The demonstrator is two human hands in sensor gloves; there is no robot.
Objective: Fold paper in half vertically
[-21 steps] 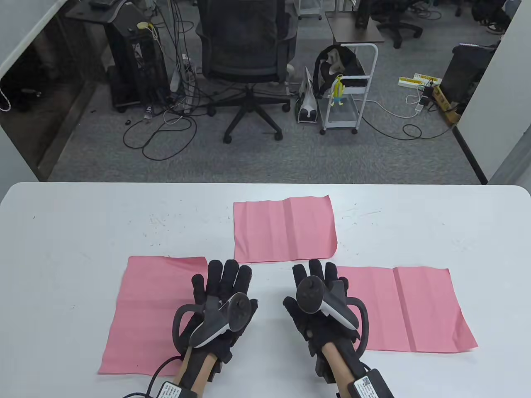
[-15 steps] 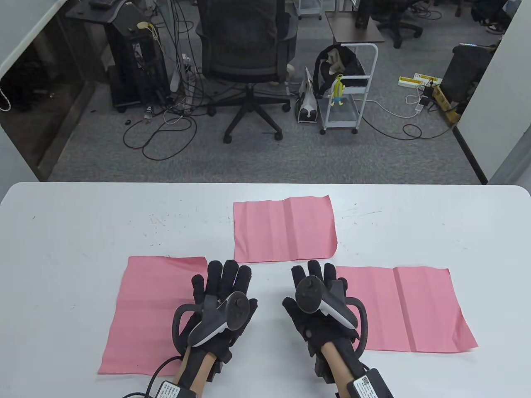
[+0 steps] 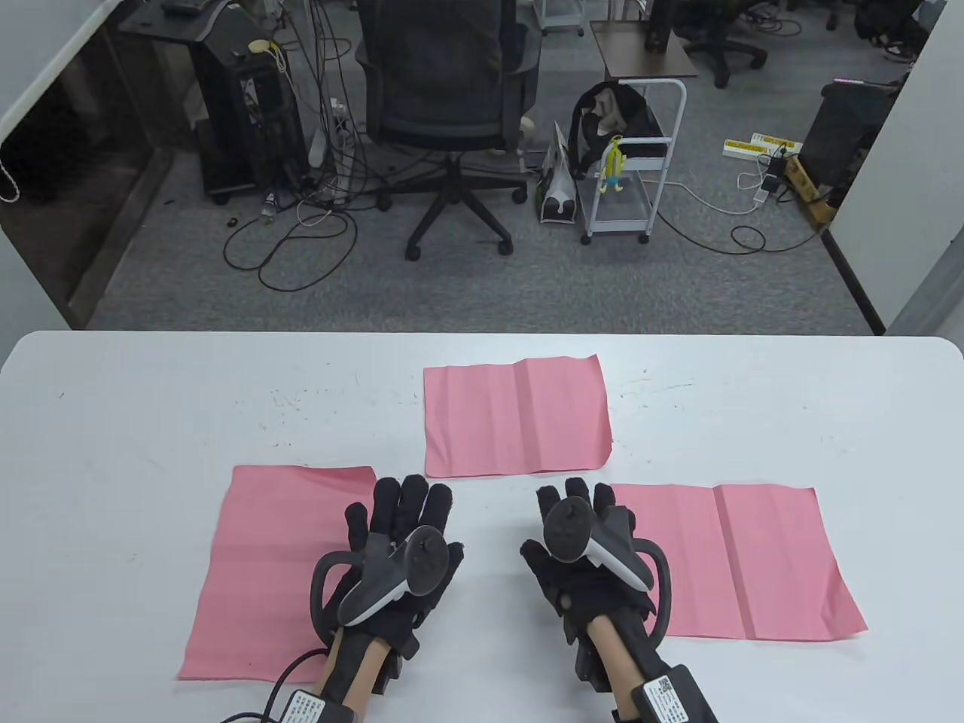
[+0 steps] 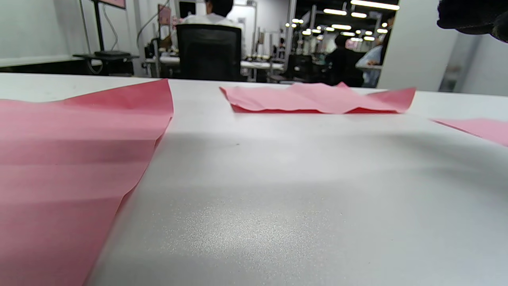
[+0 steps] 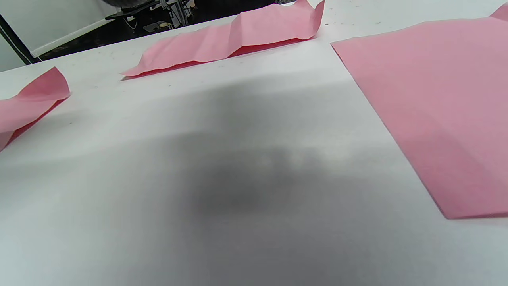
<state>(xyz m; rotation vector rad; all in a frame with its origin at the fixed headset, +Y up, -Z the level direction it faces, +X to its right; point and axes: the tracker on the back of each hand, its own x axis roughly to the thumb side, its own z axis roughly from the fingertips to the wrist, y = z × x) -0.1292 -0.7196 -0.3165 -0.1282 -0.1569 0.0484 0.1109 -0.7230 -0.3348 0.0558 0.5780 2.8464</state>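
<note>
Three pink sheets on the white bench [image 3: 113, 422]: left sheet [image 3: 263, 565] near the front edge on the left, middle sheet [image 3: 516, 418] at center, slightly rumpled, right sheet [image 3: 745, 561] near the front on the right with a vertical crease. Left hand [image 3: 403, 553] and right hand [image 3: 584, 561] sit palm-down between the front sheets, fingers [image 3: 414, 497] extended, holding nothing. Left hand overlaps the left sheet's inner edge, contact probably but unclear; right hand just beside the right sheet.

Both hands wore black fabric sensor gloves. The left hand [image 3: 403, 538] and the right hand [image 3: 584, 553] each carried a dark grey tracker with a white underside and a ring. Bare forearms showed white-labelled black wristbands and a black cable.
</note>
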